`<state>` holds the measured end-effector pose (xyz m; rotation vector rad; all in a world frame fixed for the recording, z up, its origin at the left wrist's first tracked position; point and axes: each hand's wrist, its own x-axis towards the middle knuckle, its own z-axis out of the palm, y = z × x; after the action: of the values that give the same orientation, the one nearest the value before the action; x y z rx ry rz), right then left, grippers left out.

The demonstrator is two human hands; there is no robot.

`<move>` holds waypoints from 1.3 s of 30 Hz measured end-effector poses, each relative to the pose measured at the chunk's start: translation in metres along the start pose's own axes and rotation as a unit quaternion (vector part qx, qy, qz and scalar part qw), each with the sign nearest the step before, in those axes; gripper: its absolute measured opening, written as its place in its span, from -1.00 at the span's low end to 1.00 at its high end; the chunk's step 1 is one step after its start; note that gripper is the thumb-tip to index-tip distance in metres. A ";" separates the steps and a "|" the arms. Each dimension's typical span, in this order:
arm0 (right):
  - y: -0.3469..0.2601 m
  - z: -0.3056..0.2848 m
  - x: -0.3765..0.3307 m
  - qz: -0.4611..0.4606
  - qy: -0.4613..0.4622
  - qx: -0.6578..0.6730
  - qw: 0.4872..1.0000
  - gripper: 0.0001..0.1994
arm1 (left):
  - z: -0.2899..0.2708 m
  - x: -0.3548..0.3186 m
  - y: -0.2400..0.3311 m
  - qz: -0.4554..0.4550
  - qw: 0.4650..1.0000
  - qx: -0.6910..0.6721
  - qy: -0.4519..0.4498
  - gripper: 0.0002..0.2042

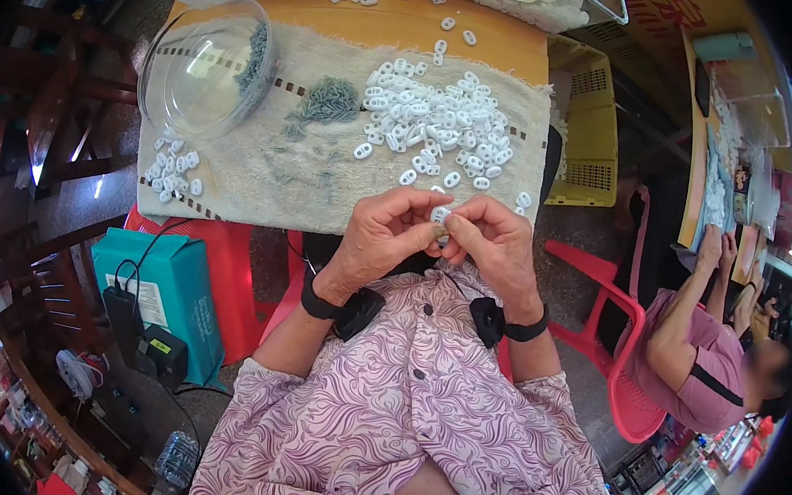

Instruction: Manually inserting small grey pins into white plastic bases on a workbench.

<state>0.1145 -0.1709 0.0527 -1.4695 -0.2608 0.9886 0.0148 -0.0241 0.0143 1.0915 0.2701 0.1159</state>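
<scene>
My left hand (380, 237) and my right hand (492, 243) meet at the near edge of the table, fingertips pinched together on one small white oval plastic part (439, 215). Just beyond them a large heap of the same white parts (436, 122) lies on a beige cloth (308, 180). A small pile of grey-green metal pieces (327, 101) sits left of the heap. A smaller cluster of white parts (172, 172) lies at the cloth's left edge. Both wrists wear black bands.
A clear plastic bowl (207, 70) lies tilted at the cloth's far left corner. A yellow crate (588, 123) stands right of the table. Another seated person (713, 356) works on the right beside a red chair (612, 358). A teal box (162, 290) stands low at the left.
</scene>
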 end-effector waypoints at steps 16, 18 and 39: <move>-0.003 -0.007 -0.002 0.066 -0.018 0.068 0.995 -0.86 | -0.001 -0.002 0.007 -0.030 0.999 -0.019 -0.038 -0.72; -0.003 -0.007 -0.002 0.057 -0.019 0.090 0.994 -0.86 | 0.000 -0.002 0.009 -0.027 0.999 -0.016 -0.035 -0.71; -0.005 -0.006 0.000 0.075 -0.022 0.036 0.996 -0.83 | -0.003 -0.002 0.007 -0.033 0.998 -0.045 -0.037 -0.73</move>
<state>0.1203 -0.1739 0.0560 -1.4178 -0.1456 1.1407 0.0123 -0.0184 0.0197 0.9950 0.2321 0.0288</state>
